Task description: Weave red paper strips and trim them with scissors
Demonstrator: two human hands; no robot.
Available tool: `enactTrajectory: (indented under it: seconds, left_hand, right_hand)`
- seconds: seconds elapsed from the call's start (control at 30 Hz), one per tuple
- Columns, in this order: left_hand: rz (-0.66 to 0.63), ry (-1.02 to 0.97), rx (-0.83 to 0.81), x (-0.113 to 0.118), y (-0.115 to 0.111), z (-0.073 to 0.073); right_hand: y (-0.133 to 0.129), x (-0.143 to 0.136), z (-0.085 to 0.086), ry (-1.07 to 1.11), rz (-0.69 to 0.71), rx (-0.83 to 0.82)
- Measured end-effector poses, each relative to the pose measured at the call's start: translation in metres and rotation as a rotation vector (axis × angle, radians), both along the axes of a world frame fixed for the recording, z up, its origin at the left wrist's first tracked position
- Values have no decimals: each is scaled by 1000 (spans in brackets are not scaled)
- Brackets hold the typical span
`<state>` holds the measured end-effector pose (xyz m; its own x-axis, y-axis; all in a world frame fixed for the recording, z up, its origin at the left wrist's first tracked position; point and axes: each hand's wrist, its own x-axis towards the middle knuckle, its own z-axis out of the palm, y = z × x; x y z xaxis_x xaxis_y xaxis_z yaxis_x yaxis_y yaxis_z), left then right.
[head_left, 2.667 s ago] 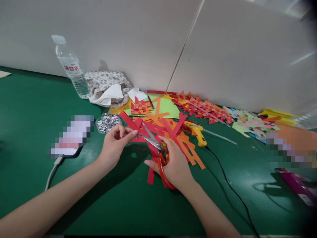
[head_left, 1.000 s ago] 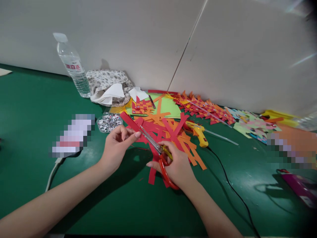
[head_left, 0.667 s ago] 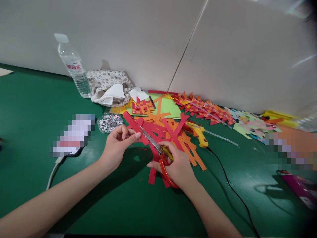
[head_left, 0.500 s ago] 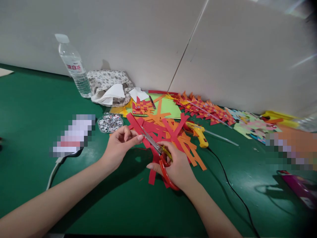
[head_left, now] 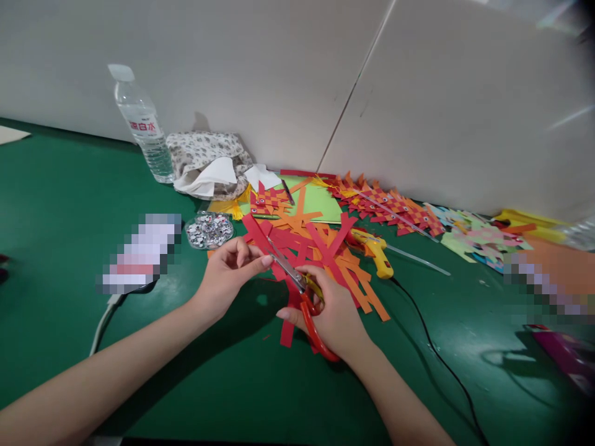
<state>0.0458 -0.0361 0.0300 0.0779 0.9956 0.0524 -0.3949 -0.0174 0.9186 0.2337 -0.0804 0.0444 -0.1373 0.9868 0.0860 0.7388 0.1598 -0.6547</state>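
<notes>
Over the middle of the green worktop [head_left: 186, 387], a person's left hand [head_left: 230, 272] pinches a red strip [head_left: 255, 231] between thumb and fingers. The strip slants up and away from the fingertips, pointing toward the far edge. The right hand [head_left: 332, 310] is closed around the red and yellow handles of a pair of scissors [head_left: 299, 282], with its thumb stretched out toward the left hand. The scissors' blades lie close together alongside the strip, just beside the left thumb; whether they are cutting into the paper cannot be told.

Beneath and beyond both hands, loose red and orange strips [head_left: 331, 244] are heaped, one red end hanging out toward the near edge. To the right of the heap, near the right hand, lies a yellow glue gun [head_left: 382, 263], its black cord [head_left: 434, 356] running to the near edge. A clear tub of googly eyes [head_left: 209, 230] sits just beyond the left hand, and a phone [head_left: 146, 248] lies farther left. Along the far edge, by the wall, stand a water bottle [head_left: 144, 127] and a patterned pouch [head_left: 207, 147], with red and orange woven pieces [head_left: 395, 207] farther right.
</notes>
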Motion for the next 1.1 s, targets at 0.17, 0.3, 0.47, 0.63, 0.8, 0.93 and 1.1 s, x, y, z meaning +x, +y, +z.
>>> enactTrajectory:
  seconds: [0.17,0.3,0.47,0.63,0.8,0.93,1.1]
  left_hand:
    - [-9,-7,-16,1,-2,2]
    - [-21,-21,-18,0,-3,1]
    - [-15,-19,-26,1,-3,1]
    - [-8,-15,-30,1,-3,2]
    - [-9,3,-23,2,-2,0]
    - [-23,16,-4,1,-1,0]
    - [-46,24,5,2,-3,3]
  right_hand:
    - [0,-1,-2,16,6,40]
    - [0,0,-5,20,5,79]
    - [0,1,-7,16,0,122]
    - [0,0,-3,26,7,105]
    - [-2,0,1,-4,22,39]
    - [-2,1,0,-6,15,23]
    - [-2,0,0,14,17,21]
